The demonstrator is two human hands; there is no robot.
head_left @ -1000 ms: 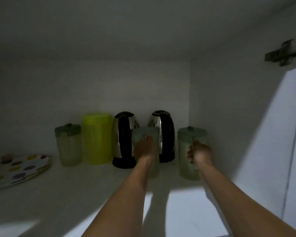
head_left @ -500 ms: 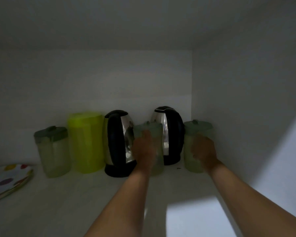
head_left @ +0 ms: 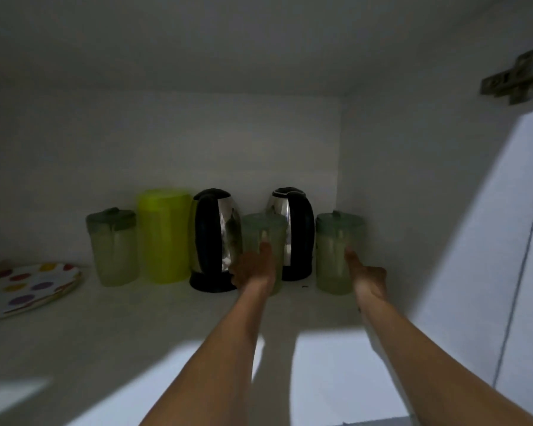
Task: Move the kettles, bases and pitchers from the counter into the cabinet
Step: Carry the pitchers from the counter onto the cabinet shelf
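Note:
Inside the dim cabinet, two black-and-steel kettles (head_left: 217, 241) (head_left: 293, 232) stand at the back of the shelf. A pale green lidded pitcher (head_left: 263, 229) stands between and in front of them, and my left hand (head_left: 253, 267) is closed around its near side with the thumb raised. Another pale green pitcher (head_left: 333, 250) stands by the right wall. My right hand (head_left: 366, 276) is beside it with loose fingers, and only one fingertip touches it. Further left are a bright yellow-green pitcher (head_left: 165, 235) and a third pale green pitcher (head_left: 113, 247).
A stack of polka-dot plates (head_left: 25, 287) lies at the shelf's left edge. The cabinet's right wall (head_left: 413, 195) is close to the right pitcher. A door hinge (head_left: 517, 78) juts out at the upper right. The shelf front (head_left: 120, 342) is bare.
Both pitchers were pushed deeper onto the shelf, towards the kettles. My right hand has let go of the right pitcher's handle and drawn back a little.

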